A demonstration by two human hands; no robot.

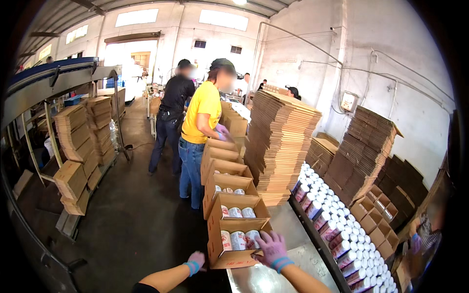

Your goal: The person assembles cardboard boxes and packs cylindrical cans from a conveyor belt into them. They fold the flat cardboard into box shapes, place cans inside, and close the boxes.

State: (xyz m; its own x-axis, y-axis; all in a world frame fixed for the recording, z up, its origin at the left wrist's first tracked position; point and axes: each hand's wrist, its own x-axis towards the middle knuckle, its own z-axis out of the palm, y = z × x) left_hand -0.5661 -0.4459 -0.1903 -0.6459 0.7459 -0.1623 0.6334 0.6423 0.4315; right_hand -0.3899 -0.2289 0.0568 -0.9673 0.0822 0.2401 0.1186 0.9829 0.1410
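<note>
An open cardboard box (234, 260) with red print on its near side stands at the front end of a row on a metal table (293, 263). Several labelled cans (238, 241) lie inside it. My right hand (273, 248), in a pinkish-purple glove with a blue cuff, is at the box's near right corner, fingers spread, fingertips by the rightmost can. Low beside the box's left side is my left hand (196, 260), gloved alike; its fingers are partly hidden and I cannot tell whether they touch the cardboard. Directly behind stands another open box (240, 203) with cans.
More open boxes (231, 166) extend toward a person in a yellow shirt (199, 113). Flattened cartons (278, 146) form a tall stack at the table's far end. White-topped cans (340, 234) crowd beyond the dark rail (315, 238) on the right. Carton stacks (78, 146) stand left.
</note>
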